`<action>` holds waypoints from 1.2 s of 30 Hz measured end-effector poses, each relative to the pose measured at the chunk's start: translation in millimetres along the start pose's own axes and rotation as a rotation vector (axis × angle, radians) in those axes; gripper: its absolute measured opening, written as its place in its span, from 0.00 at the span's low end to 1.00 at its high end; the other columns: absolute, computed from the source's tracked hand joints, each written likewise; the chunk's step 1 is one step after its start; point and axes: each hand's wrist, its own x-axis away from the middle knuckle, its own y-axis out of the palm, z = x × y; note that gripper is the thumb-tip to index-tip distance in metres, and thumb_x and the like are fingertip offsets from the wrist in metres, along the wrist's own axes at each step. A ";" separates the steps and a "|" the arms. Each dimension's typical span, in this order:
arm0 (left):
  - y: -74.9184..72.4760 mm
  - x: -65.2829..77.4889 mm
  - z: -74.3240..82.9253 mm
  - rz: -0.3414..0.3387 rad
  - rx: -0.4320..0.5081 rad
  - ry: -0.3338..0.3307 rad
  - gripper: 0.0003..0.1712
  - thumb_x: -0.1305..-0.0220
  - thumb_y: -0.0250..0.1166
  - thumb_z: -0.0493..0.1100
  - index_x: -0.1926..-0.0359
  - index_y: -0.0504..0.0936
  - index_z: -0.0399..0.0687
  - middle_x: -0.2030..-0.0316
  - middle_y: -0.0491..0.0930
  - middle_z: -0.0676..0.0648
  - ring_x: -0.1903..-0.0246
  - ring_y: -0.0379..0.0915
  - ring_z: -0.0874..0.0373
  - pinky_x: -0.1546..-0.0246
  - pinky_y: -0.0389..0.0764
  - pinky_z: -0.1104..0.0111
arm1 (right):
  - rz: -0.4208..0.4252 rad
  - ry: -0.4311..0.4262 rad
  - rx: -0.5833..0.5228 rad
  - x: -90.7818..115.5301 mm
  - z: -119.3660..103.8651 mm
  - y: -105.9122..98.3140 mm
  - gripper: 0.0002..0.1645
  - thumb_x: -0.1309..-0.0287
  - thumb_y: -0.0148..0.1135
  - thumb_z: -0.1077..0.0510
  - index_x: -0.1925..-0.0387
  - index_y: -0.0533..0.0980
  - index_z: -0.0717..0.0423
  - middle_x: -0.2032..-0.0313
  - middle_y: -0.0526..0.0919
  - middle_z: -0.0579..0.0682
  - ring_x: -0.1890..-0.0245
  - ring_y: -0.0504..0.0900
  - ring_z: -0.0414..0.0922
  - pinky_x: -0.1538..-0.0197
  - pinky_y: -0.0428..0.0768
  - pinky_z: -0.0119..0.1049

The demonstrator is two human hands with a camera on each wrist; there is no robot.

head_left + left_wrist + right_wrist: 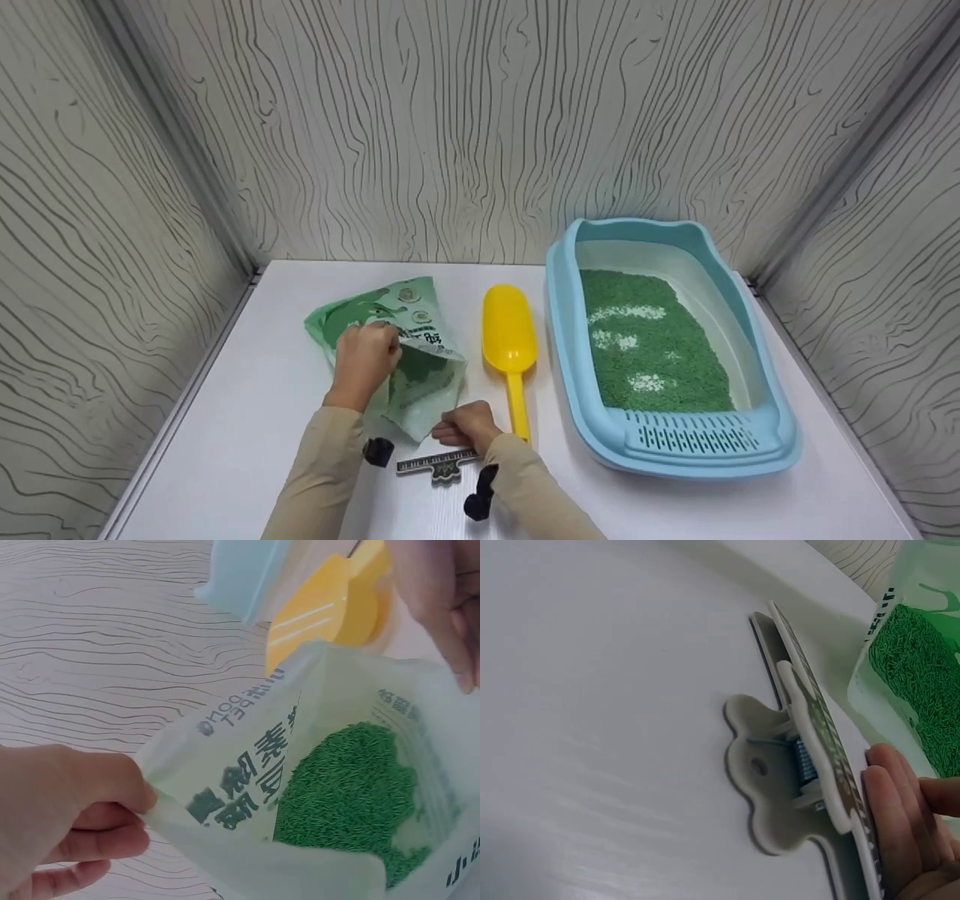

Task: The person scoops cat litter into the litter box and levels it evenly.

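A green and white bag (390, 300) of cat litter lies on the table with its mouth held wide. My left hand (364, 361) pinches one side of that mouth between thumb and fingers. At the opposite edge, nearer the body, my right hand (471, 426) pinches the rim with thumb and fingertips. Green pellets (345, 795) show inside the bag in the left wrist view. Just below the right hand is a wide spring clip (439, 466) with a piano-key pattern; the right wrist view shows its coiled spring (805, 761).
A yellow scoop (510, 330) lies right of the bag, its handle running toward my right wrist. Farther right stands a light blue litter box (566, 352), holding green pellets with white patches. Patterned walls (450, 135) enclose the table (217, 450) at the back and sides.
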 end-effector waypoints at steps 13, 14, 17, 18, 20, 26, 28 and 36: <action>2.1 -12.3 -0.8 0.070 -0.007 0.011 0.12 0.51 0.72 0.36 0.82 0.77 0.45 0.83 0.77 0.48 0.86 0.66 0.57 0.81 0.73 0.64 | -0.044 0.011 -0.042 1.9 -2.2 -2.0 0.19 0.41 0.54 0.68 0.52 0.69 0.80 0.71 0.87 0.63 0.75 0.88 0.45 0.67 0.86 0.36; 3.9 -12.3 -0.9 0.089 -0.003 0.014 0.12 0.51 0.71 0.36 0.82 0.76 0.45 0.83 0.76 0.48 0.86 0.66 0.57 0.81 0.72 0.64 | -0.043 0.008 -0.033 1.6 -2.4 -2.6 0.18 0.40 0.54 0.68 0.52 0.69 0.80 0.70 0.87 0.64 0.75 0.88 0.45 0.67 0.86 0.36; 8.5 -12.0 -0.5 0.146 0.015 0.029 0.12 0.52 0.72 0.36 0.82 0.76 0.45 0.83 0.75 0.49 0.85 0.67 0.57 0.80 0.73 0.63 | -0.026 -0.006 -0.006 0.2 -2.5 -5.5 0.17 0.40 0.53 0.68 0.54 0.70 0.80 0.71 0.87 0.64 0.77 0.88 0.44 0.69 0.85 0.35; 9.7 -11.8 -0.4 0.165 0.020 0.038 0.12 0.52 0.72 0.36 0.82 0.76 0.45 0.83 0.75 0.49 0.85 0.68 0.57 0.79 0.73 0.63 | -0.018 -0.011 0.001 0.1 -2.9 -6.8 0.16 0.40 0.53 0.68 0.55 0.70 0.80 0.72 0.87 0.64 0.77 0.88 0.44 0.70 0.85 0.35; 11.6 -11.4 -0.7 0.203 0.033 0.056 0.12 0.53 0.72 0.35 0.82 0.75 0.45 0.82 0.74 0.49 0.84 0.69 0.57 0.79 0.73 0.63 | -0.003 -0.019 0.012 0.5 -4.5 -9.8 0.15 0.40 0.53 0.68 0.55 0.70 0.79 0.73 0.87 0.63 0.78 0.87 0.44 0.70 0.85 0.35; 13.2 -12.2 -2.8 0.273 0.032 0.107 0.12 0.54 0.73 0.35 0.80 0.76 0.46 0.80 0.73 0.50 0.83 0.70 0.58 0.80 0.72 0.66 | 0.054 -0.031 0.038 1.2 -8.3 -19.4 0.15 0.41 0.52 0.69 0.55 0.71 0.78 0.78 0.87 0.57 0.80 0.86 0.42 0.72 0.84 0.33; 11.9 -12.5 -2.3 0.267 0.029 0.105 0.12 0.54 0.73 0.35 0.80 0.75 0.46 0.80 0.73 0.50 0.82 0.70 0.58 0.79 0.71 0.66 | 0.059 -0.037 0.032 0.7 -8.7 -21.3 0.16 0.42 0.52 0.69 0.55 0.71 0.79 0.78 0.86 0.57 0.80 0.85 0.42 0.72 0.84 0.33; 7.4 -11.4 9.4 0.054 0.031 0.090 0.06 0.54 0.73 0.37 0.73 0.83 0.46 0.71 0.80 0.49 0.67 0.77 0.55 0.69 0.78 0.63 | 0.066 -0.044 0.005 -1.7 -8.4 -21.6 0.18 0.41 0.51 0.69 0.53 0.70 0.80 0.77 0.86 0.57 0.80 0.85 0.42 0.71 0.85 0.35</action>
